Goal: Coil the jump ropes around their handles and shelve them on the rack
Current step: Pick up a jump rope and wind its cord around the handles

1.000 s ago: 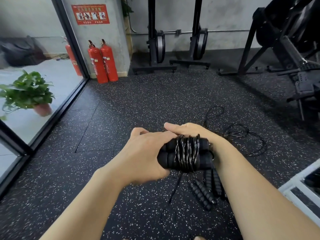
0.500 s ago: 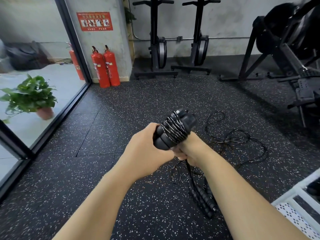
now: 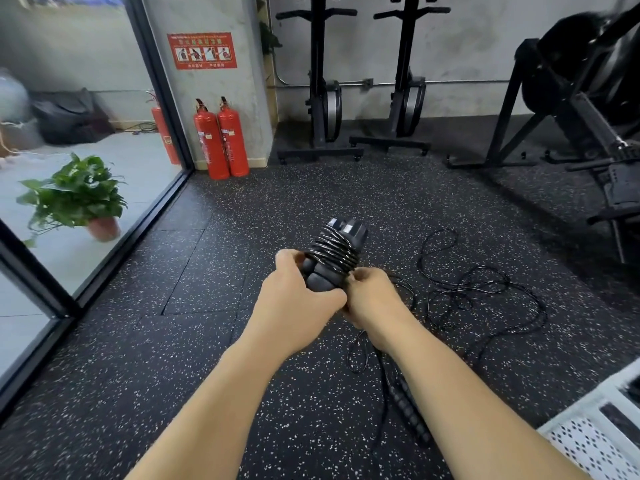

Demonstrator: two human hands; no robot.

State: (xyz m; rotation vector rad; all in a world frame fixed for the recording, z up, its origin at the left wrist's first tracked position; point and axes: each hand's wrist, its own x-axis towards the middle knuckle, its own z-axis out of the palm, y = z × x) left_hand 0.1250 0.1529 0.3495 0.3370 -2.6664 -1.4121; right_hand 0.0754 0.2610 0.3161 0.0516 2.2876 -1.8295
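Gripping the lower end of the paired black handles (image 3: pixel 323 282) in the left hand (image 3: pixel 294 301), fingers curling round them, and tilting them up and away above the speckled rubber floor (image 3: pixel 173 341). Holding the jump rope cord (image 3: pixel 332 252) wound in several close turns about the upper half of those handles, just under the two end caps. Pinching that cord at the lower edge of the coil with the right hand (image 3: pixel 372 299), fingers curled in, perhaps on its loose end, though the knuckles are hiding the exact spot. Looking past the hands at another jump rope (image 3: pixel 485 292) sprawling in a loose tangle on the floor, with its ribbed handles (image 3: pixel 408 415) lying beside the right forearm. Catching a white perforated rack (image 3: pixel 588 441) at the lower right corner, well apart from the held bundle. Taking in two red fire extinguishers (image 3: pixel 221 140) by the far pillar and a potted plant (image 3: pixel 79 199) behind the glass.
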